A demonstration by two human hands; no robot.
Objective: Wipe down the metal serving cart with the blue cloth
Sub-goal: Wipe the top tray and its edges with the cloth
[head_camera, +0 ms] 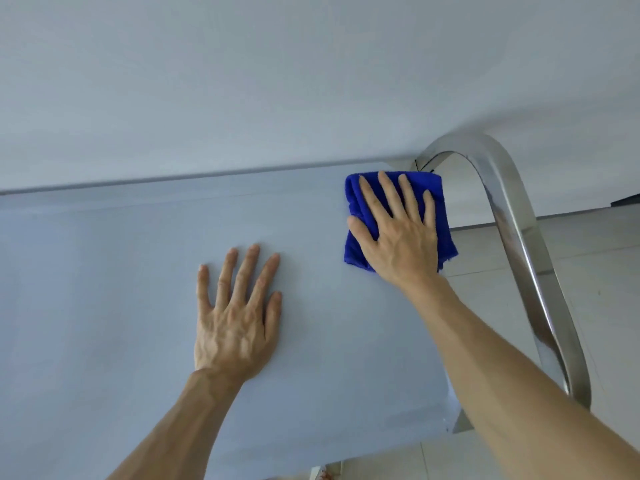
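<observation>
Your right hand (398,230) is spread flat on the folded blue cloth (440,216) at the cart top's (104,271) far right corner, by the handle (512,209); left hand (235,313) lies flat, probably just resting.

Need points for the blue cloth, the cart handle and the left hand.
blue cloth (446,216): head view, right edge, clear of the fingers.
cart handle (512,216): head view, shiny bar past the bend.
left hand (235,323): head view, back of the hand, flat on the cart top.
</observation>
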